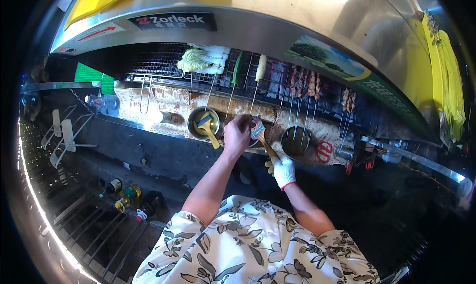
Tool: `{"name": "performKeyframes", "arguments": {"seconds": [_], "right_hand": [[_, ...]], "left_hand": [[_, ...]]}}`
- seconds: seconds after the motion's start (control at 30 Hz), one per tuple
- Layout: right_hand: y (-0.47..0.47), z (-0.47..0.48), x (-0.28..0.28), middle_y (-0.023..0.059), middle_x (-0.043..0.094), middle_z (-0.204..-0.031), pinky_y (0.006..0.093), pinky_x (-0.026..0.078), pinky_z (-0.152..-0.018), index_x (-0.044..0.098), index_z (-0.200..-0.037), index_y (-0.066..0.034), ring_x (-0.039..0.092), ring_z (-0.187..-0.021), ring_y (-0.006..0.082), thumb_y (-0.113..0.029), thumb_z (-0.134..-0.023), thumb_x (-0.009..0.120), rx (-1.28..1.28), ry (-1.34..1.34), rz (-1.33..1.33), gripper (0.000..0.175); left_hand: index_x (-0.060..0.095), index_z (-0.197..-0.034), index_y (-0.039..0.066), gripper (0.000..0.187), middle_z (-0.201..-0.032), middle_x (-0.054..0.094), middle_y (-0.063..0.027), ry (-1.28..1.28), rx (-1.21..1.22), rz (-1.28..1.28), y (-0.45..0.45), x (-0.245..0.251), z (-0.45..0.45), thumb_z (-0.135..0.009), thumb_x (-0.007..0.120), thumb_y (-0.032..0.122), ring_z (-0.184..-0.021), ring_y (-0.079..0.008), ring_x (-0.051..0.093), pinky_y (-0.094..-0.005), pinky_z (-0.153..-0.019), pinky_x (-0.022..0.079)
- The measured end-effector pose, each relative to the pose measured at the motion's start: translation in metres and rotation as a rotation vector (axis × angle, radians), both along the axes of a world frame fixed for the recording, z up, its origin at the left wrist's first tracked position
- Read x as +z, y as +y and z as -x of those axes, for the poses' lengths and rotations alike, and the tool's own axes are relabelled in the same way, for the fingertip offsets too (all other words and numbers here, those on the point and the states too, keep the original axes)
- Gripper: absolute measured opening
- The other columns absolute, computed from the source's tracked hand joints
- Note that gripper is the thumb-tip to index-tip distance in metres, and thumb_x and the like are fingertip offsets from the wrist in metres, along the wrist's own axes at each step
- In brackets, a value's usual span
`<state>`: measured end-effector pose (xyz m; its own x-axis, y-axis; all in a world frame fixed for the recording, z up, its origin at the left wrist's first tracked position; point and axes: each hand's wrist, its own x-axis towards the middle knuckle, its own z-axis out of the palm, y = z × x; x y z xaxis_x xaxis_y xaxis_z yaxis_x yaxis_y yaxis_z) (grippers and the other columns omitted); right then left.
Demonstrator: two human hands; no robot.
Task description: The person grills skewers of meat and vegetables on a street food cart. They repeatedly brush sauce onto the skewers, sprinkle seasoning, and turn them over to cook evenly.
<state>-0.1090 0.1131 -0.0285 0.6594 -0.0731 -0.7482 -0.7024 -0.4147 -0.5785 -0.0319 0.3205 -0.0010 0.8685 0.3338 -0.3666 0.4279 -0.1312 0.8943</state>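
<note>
My left hand point(238, 133), bare, is at the front edge of the grill counter with its fingers bent together. Its fingertips meet the lower end of a skewer bearing white corn point(261, 67) and the bristle end of a basting brush point(267, 144); whether they grip either one cannot be seen. The brush's wooden handle is in my right hand point(284, 170), which wears a white knit glove. Left of my hands, a metal bowl point(190, 124) of yellowish liquid holds a second brush point(209, 129) with a yellow handle. A dark bowl point(308, 146) stands to the right.
Napa cabbage point(197, 59), a green vegetable skewer point(237, 67) and meat skewers point(305, 83) lie across the grill grate point(160, 62). Red-handled scissors point(323, 152) rest on patterned paper point(134, 101). A steel hood point(253, 27) overhangs the grill. Bottles point(128, 194) stand at lower left.
</note>
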Motion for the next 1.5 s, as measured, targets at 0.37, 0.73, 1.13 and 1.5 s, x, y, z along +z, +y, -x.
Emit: {"name": "performKeyframes", "arguments": {"seconds": [0.37,0.73,1.13,1.5], "right_hand": [[0.031,-0.012,-0.003,0.0085,0.071,-0.078,0.0281,0.047,-0.046,0.058,-0.128,-0.0052,0.059,-0.052,0.0128,-0.014,-0.094,0.049,0.016,0.12,-0.071,0.036],[0.038,-0.012,-0.004,0.0087,0.069,-0.091,0.0206,0.04,-0.041,0.057,-0.126,-0.003,0.058,-0.056,0.0078,-0.024,-0.098,0.058,-0.196,0.212,-0.2,0.035],[0.055,0.009,0.09,0.0121,0.069,-0.113,0.0289,0.055,-0.076,0.053,-0.134,-0.0044,0.068,-0.091,0.0163,-0.024,-0.093,0.067,0.265,-0.325,-0.249,0.047],[0.05,-0.102,0.126,0.0076,0.064,-0.12,0.0293,0.056,-0.072,0.058,-0.124,-0.0093,0.065,-0.102,0.0181,-0.041,-0.102,0.05,-0.34,0.052,-1.011,0.04]], "left_hand": [[0.062,-0.114,-0.008,0.037,-0.099,0.071,-0.0142,0.011,0.01,0.08,0.006,-0.003,0.018,-0.095,0.068,0.023,-0.092,-0.0146,0.067,-0.0275,-0.081,0.052],[0.024,-0.15,0.0,0.106,-0.135,0.037,-0.0284,0.267,0.559,-0.743,0.23,-0.075,0.098,-0.071,0.087,0.031,-0.12,-0.0424,0.047,-0.0424,-0.104,0.041],[0.053,-0.102,0.0,0.042,-0.101,0.048,-0.0095,-0.198,0.309,-0.644,0.198,-0.02,0.127,-0.067,0.077,0.006,-0.082,-0.0192,0.048,-0.0315,-0.073,0.044],[0.034,-0.146,-0.001,0.09,-0.14,0.042,-0.0182,-0.242,-0.145,0.1,0.024,0.09,0.069,-0.076,0.084,0.028,-0.121,-0.0263,0.05,-0.0359,-0.098,0.044]]}}
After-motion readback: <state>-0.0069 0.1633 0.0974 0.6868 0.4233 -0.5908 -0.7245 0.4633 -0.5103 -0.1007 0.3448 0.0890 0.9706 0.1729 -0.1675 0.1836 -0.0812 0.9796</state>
